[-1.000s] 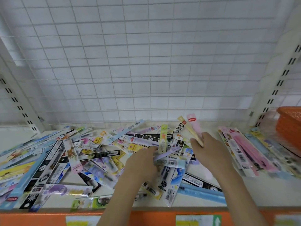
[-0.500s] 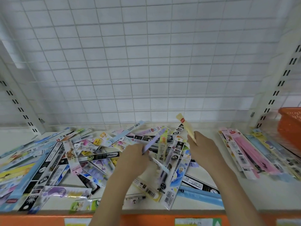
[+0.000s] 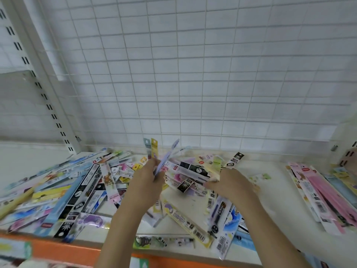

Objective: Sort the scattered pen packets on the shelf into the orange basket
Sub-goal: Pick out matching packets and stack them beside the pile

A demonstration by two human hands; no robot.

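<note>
The left hand (image 3: 146,182) grips a small upright fan of pen packets (image 3: 154,151), while the right hand (image 3: 229,183), fingers down in the heap on the shelf (image 3: 270,190), seems to pinch crosswise packets; no orange basket shows.

Hands: 2, left hand (image 3: 145,185), right hand (image 3: 230,183). Packets (image 3: 92,182): dozens loose on shelf (image 3: 270,192), too many and too overlapped for exact count. Packets fanned in left hand: about 3. Slotted uprights (image 3: 36,78): 2 visible.
</note>
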